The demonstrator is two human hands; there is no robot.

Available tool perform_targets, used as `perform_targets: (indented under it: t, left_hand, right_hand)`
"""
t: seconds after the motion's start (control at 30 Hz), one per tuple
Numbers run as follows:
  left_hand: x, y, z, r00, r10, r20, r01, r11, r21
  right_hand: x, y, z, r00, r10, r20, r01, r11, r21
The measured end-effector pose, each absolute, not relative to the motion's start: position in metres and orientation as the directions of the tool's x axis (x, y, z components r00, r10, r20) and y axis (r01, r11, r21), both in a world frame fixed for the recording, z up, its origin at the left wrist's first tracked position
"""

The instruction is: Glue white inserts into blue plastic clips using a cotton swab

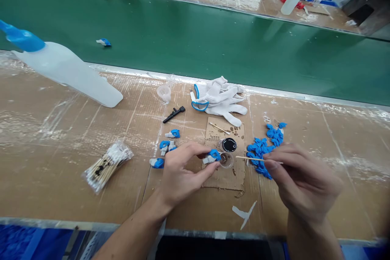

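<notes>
The left hand held a small blue-and-white part pinched between thumb and fingers, above a stained cardboard piece. The part sat just beside a clear cup; whether the two touched could not be determined. The right hand gripped a cotton swab narrowly between thumb and fingertips, one end directed left toward the cup. A second cup, containing dark liquid, stood on the cardboard just beyond the first. A loose swab lay on the cardboard's far portion. A pile of blue pieces lay near the right hand, partly hidden by it. Several similar assembled parts lay left of the cardboard; white gloves lay beyond it.
</notes>
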State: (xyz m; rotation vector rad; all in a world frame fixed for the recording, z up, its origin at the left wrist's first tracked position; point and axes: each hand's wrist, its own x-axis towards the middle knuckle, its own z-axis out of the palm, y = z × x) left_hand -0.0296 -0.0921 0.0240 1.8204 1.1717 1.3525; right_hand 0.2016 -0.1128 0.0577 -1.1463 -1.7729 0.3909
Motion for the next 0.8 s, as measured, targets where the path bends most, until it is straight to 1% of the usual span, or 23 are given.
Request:
perform_targets:
  t: [0.07, 0.13, 0.2, 0.23, 0.27, 0.3, 0.37, 0.4, 0.43, 0.47, 0.53, 0.6, 0.67, 0.8]
  left_hand:
    - [-0.030, -0.092, 0.025, 0.100, 0.896, 0.432, 0.296, -0.441, 0.847]
    - [-0.030, -0.093, 0.024, 0.107, 0.898, 0.426, 0.288, -0.438, 0.852]
    - [-0.031, -0.094, 0.021, 0.109, 0.903, 0.416, 0.292, -0.429, 0.855]
    - [-0.032, -0.094, 0.019, 0.104, 0.907, 0.408, 0.299, -0.420, 0.857]
    - [-0.033, -0.095, 0.016, 0.098, 0.913, 0.397, 0.307, -0.407, 0.860]
    - [-0.034, -0.095, 0.013, 0.093, 0.918, 0.384, 0.311, -0.393, 0.865]
    - [-0.036, -0.096, 0.009, 0.087, 0.928, 0.362, 0.310, -0.370, 0.876]
    - [-0.036, -0.096, 0.008, 0.090, 0.931, 0.354, 0.308, -0.364, 0.879]
    - [-0.036, -0.097, 0.007, 0.094, 0.933, 0.348, 0.305, -0.360, 0.882]
    - [-0.035, -0.097, 0.006, 0.101, 0.933, 0.346, 0.303, -0.360, 0.882]
    - [-0.034, -0.096, 0.006, 0.117, 0.932, 0.344, 0.304, -0.363, 0.881]
    - [-0.033, -0.096, 0.006, 0.124, 0.931, 0.345, 0.307, -0.366, 0.878]
    - [-0.033, -0.095, 0.007, 0.117, 0.932, 0.344, 0.303, -0.363, 0.881]
    - [-0.033, -0.095, 0.007, 0.093, 0.935, 0.341, 0.291, -0.353, 0.889]
  right_hand:
    - [0.206, -0.114, 0.049, -0.218, 0.853, 0.474, 0.590, 0.502, -0.633]
    - [0.207, -0.116, 0.040, -0.361, 0.856, 0.369, 0.627, 0.516, -0.583]
    - [0.213, -0.118, 0.035, -0.430, 0.857, 0.285, 0.623, 0.510, -0.594]
    - [0.219, -0.119, 0.035, -0.410, 0.871, 0.271, 0.619, 0.484, -0.618]
    - [0.228, -0.120, 0.036, -0.346, 0.895, 0.280, 0.627, 0.443, -0.641]
    - [0.239, -0.120, 0.037, -0.247, 0.921, 0.302, 0.650, 0.389, -0.653]
    - [0.262, -0.117, 0.039, -0.055, 0.937, 0.346, 0.738, 0.271, -0.618]
    - [0.271, -0.113, 0.038, -0.016, 0.936, 0.352, 0.790, 0.228, -0.569]
    - [0.279, -0.108, 0.037, -0.029, 0.940, 0.340, 0.838, 0.208, -0.504]
    - [0.283, -0.101, 0.034, -0.078, 0.948, 0.308, 0.880, 0.211, -0.426]
    - [0.285, -0.085, 0.026, -0.212, 0.955, 0.208, 0.924, 0.265, -0.277]
    - [0.281, -0.071, 0.020, -0.292, 0.949, 0.120, 0.931, 0.310, -0.190]
    - [0.277, -0.062, 0.016, -0.319, 0.944, 0.081, 0.928, 0.329, -0.175]
    - [0.279, -0.065, 0.017, -0.317, 0.940, 0.127, 0.913, 0.339, -0.228]
